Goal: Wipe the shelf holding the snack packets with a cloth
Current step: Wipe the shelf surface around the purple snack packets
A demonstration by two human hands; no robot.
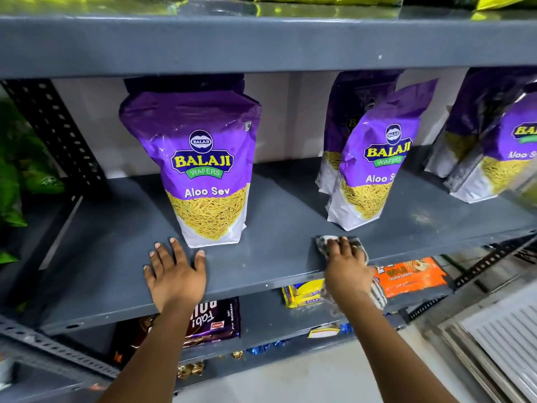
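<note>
A grey metal shelf (279, 222) carries purple Balaji Aloo Sev snack packets: one upright at centre left (200, 167), two leaning at centre right (372, 170) and more at the far right (494, 152). My left hand (174, 271) lies flat on the shelf's front part, fingers spread, just in front of the centre-left packet. My right hand (345, 266) presses a striped grey-and-white cloth (360, 248) onto the shelf's front edge, below the centre-right packets. Part of the cloth hangs over the edge beside my wrist.
The shelf above (261, 42) holds yellow-green packets. On the shelf below lie a dark biscuit pack (218, 318), a yellow pack (302, 295) and an orange cookie pack (412, 274). A perforated upright (58, 126) stands left, with green packets (17, 175) beyond it.
</note>
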